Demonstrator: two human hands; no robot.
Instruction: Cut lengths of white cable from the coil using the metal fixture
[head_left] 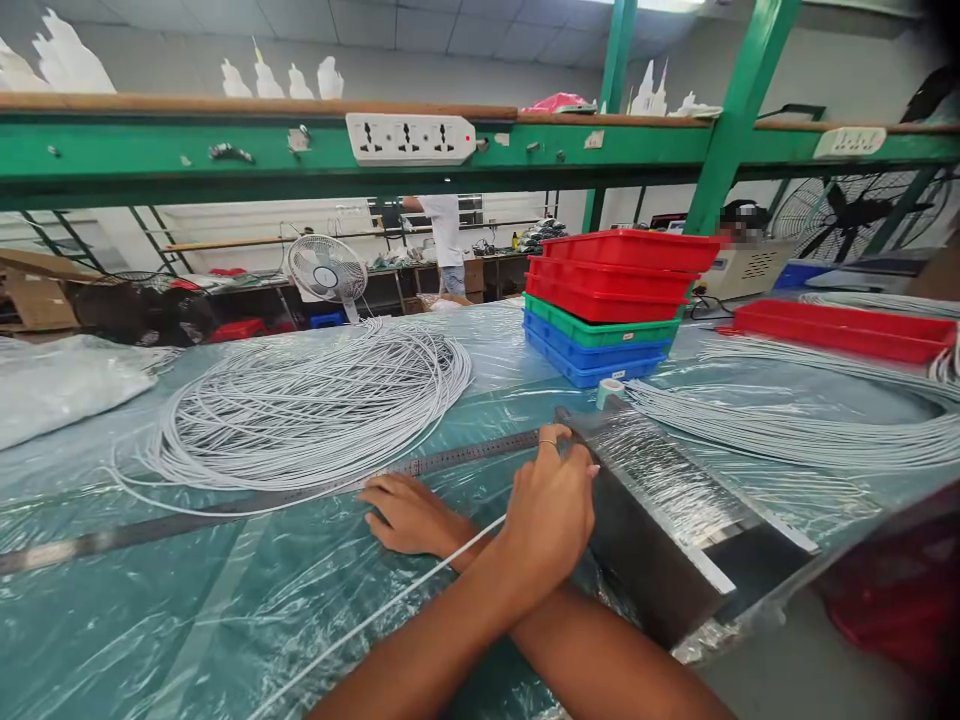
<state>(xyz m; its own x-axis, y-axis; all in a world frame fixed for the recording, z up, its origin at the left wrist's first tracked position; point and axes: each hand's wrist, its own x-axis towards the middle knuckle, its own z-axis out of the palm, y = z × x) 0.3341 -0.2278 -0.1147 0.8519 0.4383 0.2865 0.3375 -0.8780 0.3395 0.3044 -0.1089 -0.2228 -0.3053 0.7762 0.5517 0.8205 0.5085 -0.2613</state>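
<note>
Bench was covered in clear plastic film. Big coil of white cable sat left of centre, stack of red, green and blue trays behind. Long steel ruler ran across to a metal cutter block. Arms were crossed: left hand loosely curled at the block's edge, ring on a finger; right hand pressed flat on the bench. Single white wire ran under the wrists; grip on it unclear.

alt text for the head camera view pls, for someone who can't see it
Two bare forearms cross over a plastic-covered workbench: the left hand rests at a metal block and the right hand presses flat beside a long steel ruler, a white cable running between them. Behind lie a coil of white cable and stacked trays.
</note>
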